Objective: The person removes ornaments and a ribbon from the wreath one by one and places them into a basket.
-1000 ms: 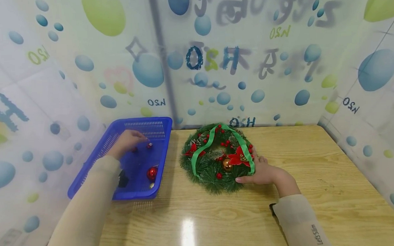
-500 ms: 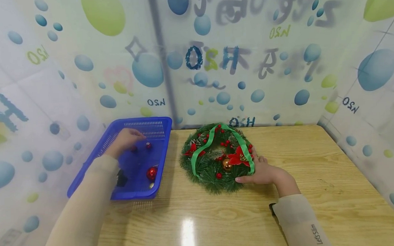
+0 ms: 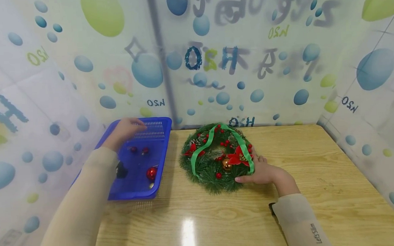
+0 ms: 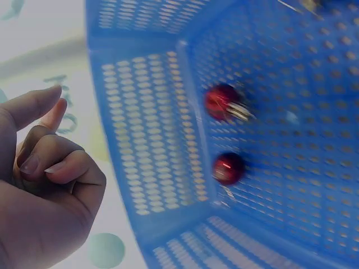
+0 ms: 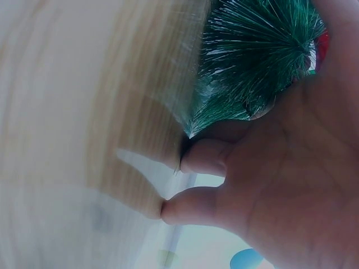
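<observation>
Below a bubble-printed wall (image 3: 266, 112), a person works at a wooden table (image 3: 241, 224), seen from above. To their left sits a blue plastic basket (image 3: 131, 195); just beside it, near the middle of the table, a round green wreath (image 3: 207, 167) lies flat. The wreath carries red berries, red flowers, a gold ball (image 3: 226, 164) and a loose-looking green ribbon (image 3: 197, 155).

The left hand (image 3: 126, 131) hangs over the far part of the basket, its thumb and forefinger tips close together and its other fingers curled in. Nothing shows between the tips; whether they touch, I cannot tell. Two small red ornaments (image 4: 229, 168) lie on the basket floor, below and nearer the person than that hand, apart from each other. A larger red ball (image 3: 151, 173) rests in the near right corner (something dark, too unclear to name, lies by the sleeve).

The right hand (image 3: 263, 171) holds the wreath's right edge, thumb along the near side, some fingers hidden behind the needles. So the ornaments are nearer the left hand, and the wreath, circular with no long axis, lies between the two hands, off to the left hand's right.
</observation>
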Available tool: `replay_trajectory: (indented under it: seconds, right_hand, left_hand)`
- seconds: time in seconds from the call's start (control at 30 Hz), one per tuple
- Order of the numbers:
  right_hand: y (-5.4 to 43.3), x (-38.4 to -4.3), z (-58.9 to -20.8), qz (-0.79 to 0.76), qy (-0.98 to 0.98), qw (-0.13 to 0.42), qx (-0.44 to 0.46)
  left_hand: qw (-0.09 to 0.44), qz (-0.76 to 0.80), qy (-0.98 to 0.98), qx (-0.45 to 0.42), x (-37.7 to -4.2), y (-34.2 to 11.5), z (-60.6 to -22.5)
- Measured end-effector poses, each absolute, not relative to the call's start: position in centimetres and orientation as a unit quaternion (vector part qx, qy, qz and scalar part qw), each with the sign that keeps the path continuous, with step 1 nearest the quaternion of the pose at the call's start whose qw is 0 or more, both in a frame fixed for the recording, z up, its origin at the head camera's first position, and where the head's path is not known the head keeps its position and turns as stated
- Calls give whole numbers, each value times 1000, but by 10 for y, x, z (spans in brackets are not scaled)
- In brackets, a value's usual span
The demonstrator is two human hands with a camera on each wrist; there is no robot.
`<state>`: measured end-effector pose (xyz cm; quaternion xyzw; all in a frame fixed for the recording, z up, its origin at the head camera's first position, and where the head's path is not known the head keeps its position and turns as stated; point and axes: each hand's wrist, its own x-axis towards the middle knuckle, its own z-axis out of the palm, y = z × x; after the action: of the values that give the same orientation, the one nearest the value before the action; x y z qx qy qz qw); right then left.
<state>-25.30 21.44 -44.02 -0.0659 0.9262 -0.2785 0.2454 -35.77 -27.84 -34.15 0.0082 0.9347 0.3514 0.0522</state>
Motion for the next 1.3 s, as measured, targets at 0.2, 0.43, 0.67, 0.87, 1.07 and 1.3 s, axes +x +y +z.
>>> replay_trajectory:
  seconds: [0.2,0.43,0.67,0.87,1.07,1.3]
  right_hand:
    - [214,-254,-439,-271,928,245,-67]
    - [214,-255,-439,-269,929,245,-67]
    - [214,-254,-439,-274,927,247,-67]
    - [215,-254,-440,-271,928,246,-69]
    - [215,-254,-442,-269,929,247,-67]
    - [216,-255,-443,-268,929,248,-64]
  left_hand:
    - [29,340,939,33,-366,-255,-326]
    - [28,314,946,67,-381,-221,-315]
    - [64,337,934,97,-384,-170,-300]
    - [87,382,910,139,-381,-124,-295]
    - [102,378,902,183,-379,-78,-302]
    - [125,374,894,213,-373,-32,-323]
